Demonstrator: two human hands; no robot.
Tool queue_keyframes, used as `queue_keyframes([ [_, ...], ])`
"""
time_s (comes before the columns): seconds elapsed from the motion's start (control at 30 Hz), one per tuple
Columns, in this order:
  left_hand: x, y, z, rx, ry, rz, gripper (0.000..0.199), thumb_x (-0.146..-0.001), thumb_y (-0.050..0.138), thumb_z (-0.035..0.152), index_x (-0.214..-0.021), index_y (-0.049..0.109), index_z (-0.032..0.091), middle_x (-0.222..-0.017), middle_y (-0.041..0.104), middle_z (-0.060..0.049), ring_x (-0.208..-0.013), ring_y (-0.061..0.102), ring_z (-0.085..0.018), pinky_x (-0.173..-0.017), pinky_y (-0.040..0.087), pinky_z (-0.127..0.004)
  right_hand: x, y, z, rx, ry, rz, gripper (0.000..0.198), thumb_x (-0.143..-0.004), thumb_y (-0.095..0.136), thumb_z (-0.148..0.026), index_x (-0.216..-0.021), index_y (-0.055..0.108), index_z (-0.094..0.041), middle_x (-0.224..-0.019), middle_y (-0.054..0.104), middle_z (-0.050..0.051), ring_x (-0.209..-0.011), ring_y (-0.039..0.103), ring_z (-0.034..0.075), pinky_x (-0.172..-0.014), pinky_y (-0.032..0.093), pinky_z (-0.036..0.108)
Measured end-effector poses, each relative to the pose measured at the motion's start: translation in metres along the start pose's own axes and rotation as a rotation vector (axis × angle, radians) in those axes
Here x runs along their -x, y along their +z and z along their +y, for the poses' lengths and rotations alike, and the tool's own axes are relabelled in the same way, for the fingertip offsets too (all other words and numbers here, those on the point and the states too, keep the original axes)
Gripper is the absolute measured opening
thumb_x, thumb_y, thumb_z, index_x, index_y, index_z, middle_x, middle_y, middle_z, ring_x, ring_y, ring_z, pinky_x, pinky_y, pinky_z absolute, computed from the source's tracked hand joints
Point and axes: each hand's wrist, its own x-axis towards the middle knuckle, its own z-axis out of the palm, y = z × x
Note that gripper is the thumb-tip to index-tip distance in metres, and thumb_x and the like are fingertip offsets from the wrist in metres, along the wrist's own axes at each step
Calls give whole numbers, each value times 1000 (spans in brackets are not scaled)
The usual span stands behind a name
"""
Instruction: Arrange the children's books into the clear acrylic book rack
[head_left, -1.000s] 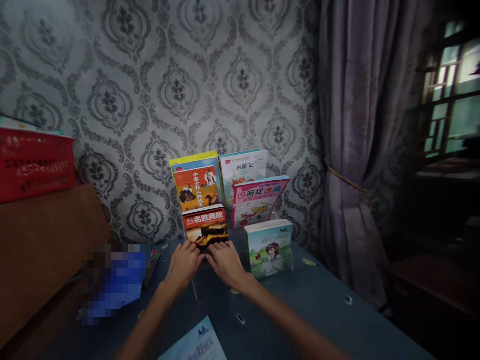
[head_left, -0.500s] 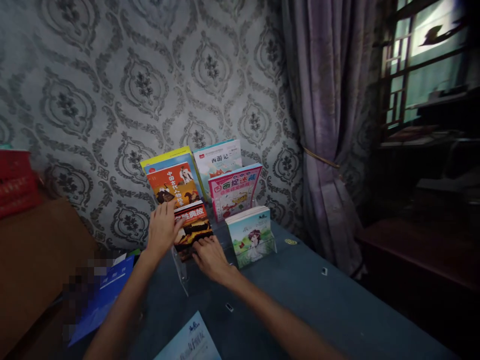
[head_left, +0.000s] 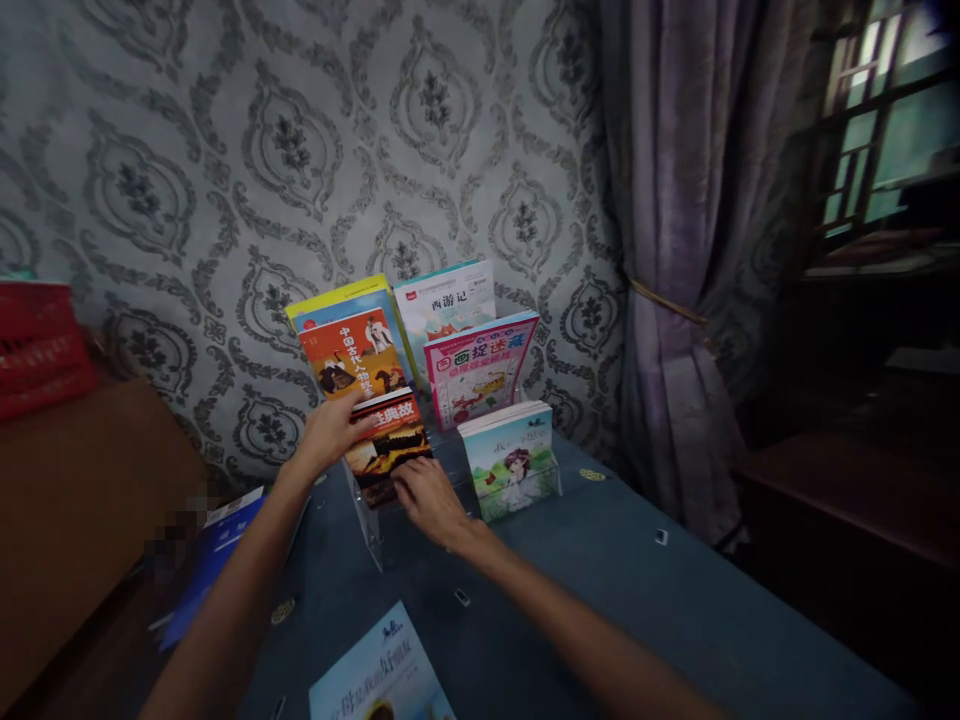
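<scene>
A book with a dark and orange landscape cover (head_left: 390,445) leans in the lowest tier of a clear stepped stand (head_left: 369,535). My left hand (head_left: 326,435) is closed on its upper left edge, thumb on the front and fingertips at the top. Low on its right side, my right hand (head_left: 433,500) has bent fingers pressed to the cover. Directly behind stands an orange book (head_left: 352,355), with a yellow-edged blue book (head_left: 337,297) at the back. To the right are a white book (head_left: 450,295), a pink book (head_left: 480,375) and green picture books (head_left: 514,465).
A light blue book (head_left: 379,670) lies on the dark table (head_left: 585,600) at the front. Left are blue books (head_left: 214,565), a cardboard box (head_left: 97,490) and a red basket (head_left: 45,350). Patterned wall (head_left: 300,150) and curtain (head_left: 675,250) bound the back.
The view has shifted slightly, showing more of the front book. My left thumb has moved up toward the book's top edge. My right hand stays low on the cover.
</scene>
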Motion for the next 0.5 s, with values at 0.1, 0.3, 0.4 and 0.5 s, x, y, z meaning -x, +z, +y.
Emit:
queue_keyframes([
  [0.1,4,1,-4,13,7,5,33,-87,60,38,-115,64,22,-109,73,-8,-99,67,-28,-85,49,-36,2,6,5,-82,-32,67,17,-91,54,-9,-100,66,-17,-101,70,8,-99,58,21,-89,41,35],
  [0.3,14,11,-20,279,24,173,44,-81,66,30,-123,54,21,-114,68,-7,-107,64,-25,-94,48,-38,5,4,10,-215,-66,225,20,-91,47,-10,-98,61,-20,-98,65,8,-98,58,23,-88,48,36],
  [0.4,25,27,-31,510,-90,300,61,-77,68,33,-132,43,20,-110,67,-7,-100,66,-23,-90,51,-38,0,-1,12,-257,21,341,24,-92,43,-14,-110,57,-21,-108,60,10,-100,60,23,-89,51,38],
  [0.5,36,43,-40,776,-118,262,55,-77,67,37,-125,47,18,-106,70,-8,-95,68,-23,-86,53,-38,-9,-3,17,-238,123,433,37,-90,43,-16,-127,48,-18,-121,53,15,-105,60,25,-92,52,42],
])
